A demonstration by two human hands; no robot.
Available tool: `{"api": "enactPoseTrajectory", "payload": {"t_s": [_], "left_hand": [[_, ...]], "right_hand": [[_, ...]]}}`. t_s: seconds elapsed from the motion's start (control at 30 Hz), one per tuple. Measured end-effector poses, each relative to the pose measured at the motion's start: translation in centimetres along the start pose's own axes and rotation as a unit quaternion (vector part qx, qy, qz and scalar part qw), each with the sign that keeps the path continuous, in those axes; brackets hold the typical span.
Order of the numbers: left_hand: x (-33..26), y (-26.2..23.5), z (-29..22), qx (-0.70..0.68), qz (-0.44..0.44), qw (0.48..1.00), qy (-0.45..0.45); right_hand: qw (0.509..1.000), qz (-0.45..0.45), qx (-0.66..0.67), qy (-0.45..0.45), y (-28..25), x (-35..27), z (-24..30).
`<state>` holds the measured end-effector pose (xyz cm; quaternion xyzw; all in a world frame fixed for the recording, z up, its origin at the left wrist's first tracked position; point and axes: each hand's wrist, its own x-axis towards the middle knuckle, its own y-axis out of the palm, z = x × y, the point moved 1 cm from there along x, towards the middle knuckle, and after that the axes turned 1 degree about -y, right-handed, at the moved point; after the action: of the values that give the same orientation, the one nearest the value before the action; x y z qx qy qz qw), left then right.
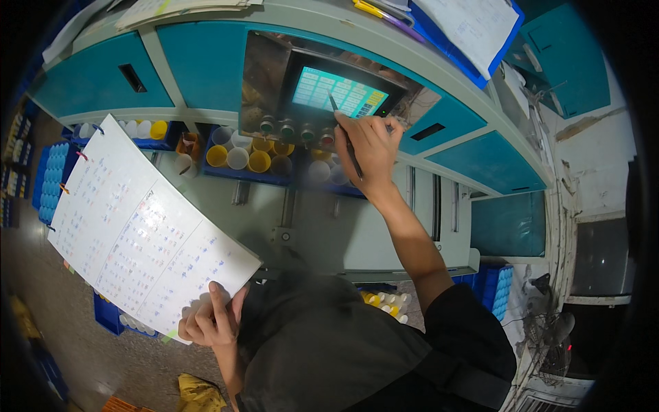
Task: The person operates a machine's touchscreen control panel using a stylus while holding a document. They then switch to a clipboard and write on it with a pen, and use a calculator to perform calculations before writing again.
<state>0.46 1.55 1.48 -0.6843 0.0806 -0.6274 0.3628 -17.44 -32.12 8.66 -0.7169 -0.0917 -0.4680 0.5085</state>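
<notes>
A pen (pixel 354 160) is held in the right hand (pixel 368 141), its tip pointed at the lit face of a touchscreen (pixel 336 89); whether the glass is touched cannot be told. The fingers of this hand are closed around the pen, which is slanted, with its rear end hanging below the palm. By the left hand (pixel 209 321), a set of ring-bound sheets (pixel 147 226) is gripped at its lower right corner: the fingers are curled at the edge, and the index finger is laid out straight on the page. The sheets are tilted and covered with handwriting in ruled columns, and coloured rings are strung along their upper left edge.

The screen is set into a metal panel (pixel 264 65), below which a row of round push buttons (pixel 287 130) is mounted, partly covered by the right hand. On either side of the panel, teal cabinet doors (pixel 199 65) are fitted. Beneath, white and yellow cups (pixel 259 162) are packed in a blue crate (pixel 264 177) at the back of a pale worktop (pixel 371 240).

Above the panel, papers are carried on a blue clipboard (pixel 467 27), near which a yellow pen (pixel 368 8) is placed. At the far right, a fan (pixel 549 329) is seen by the wall.
</notes>
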Motion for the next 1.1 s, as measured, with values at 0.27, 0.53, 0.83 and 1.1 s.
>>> {"api": "enactPoseTrajectory", "payload": {"t_s": [0.27, 0.53, 0.83, 1.1], "left_hand": [[0.2, 0.0, 0.0, 0.017, 0.018, 1.000, 0.006], [1.0, -0.3, 0.0, 0.033, 0.003, 0.999, -0.014], [1.0, -0.1, -0.1, 0.041, 0.025, 0.999, 0.003], [1.0, 0.2, -0.4, 0.026, 0.019, 0.999, 0.016]], "right_hand": [[0.999, 0.005, -0.026, -0.043, 0.4, -0.7, -0.3], [1.000, 0.005, -0.011, -0.009, 0.6, -1.4, 0.2], [0.999, 0.014, -0.032, 0.004, 0.1, -2.3, -0.3], [0.999, 0.018, 0.000, 0.031, -1.4, -2.7, -0.9]]}}
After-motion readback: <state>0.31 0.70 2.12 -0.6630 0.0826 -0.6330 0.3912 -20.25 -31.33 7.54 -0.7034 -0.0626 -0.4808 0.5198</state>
